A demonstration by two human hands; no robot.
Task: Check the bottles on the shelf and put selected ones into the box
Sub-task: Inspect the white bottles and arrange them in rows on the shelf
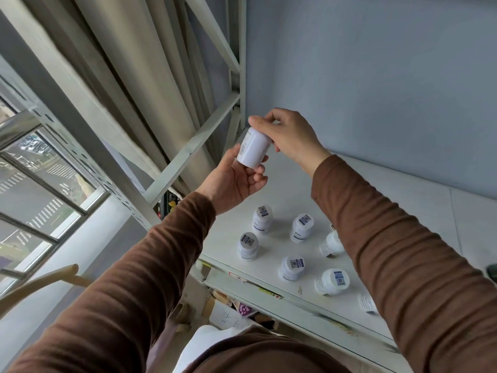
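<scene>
A white metal shelf [390, 189] stands against a pale blue wall [376, 76], with a beige curtain [139, 76] and a barred window [40, 184] off to the left. Above the shelf board, the person holds one white bottle [254, 150] up in the air between both hands. The right hand [289, 134] grips its top end, thumb and fingers curled round the cap. The left hand [236, 179] cradles the bottom end from below, fingers curled loosely against the bottle's base. The bottle is tilted, its printed label facing up toward the person.

Below the raised bottle, more white bottles stand on the shelf board in a loose cluster, apart from one another, each with a small code sticker on its cap; one stands at the back left [262, 219], another at the front [291, 267]. Two at the right edge are partly hidden behind the brown right sleeve [403, 251].
</scene>
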